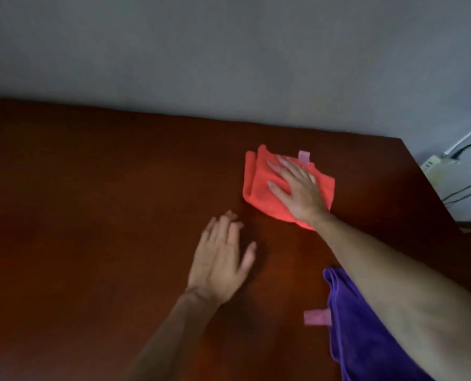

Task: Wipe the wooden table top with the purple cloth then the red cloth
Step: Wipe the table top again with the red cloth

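Two cloths on the worktop (97,188): red cloth (262,191) far right, purple cloth (366,339) near right edge, half hidden under the right forearm.

Right hand (300,191) flat on the red cloth, fingers straight and spread, pressing rather than pinching; nothing curled round the fabric. Left hand (223,259) flat on bare wood beside it, fingers relaxed, holding nothing.

Probably the second wipe in hand, purple cloth set aside.

Risks, as judged:
- Folded red cloth sliding out from under the palm or bunching on a hard push, since only downward pressure keeps it there.
- Forearm dragging the purple cloth along, possibly off the near right edge.
- Far left of the worktop easily missed, well apart from the cloth.

Red cloth directly beneath the right grip, folds showing left of the fingertips, pink tag (304,157) just beyond them.
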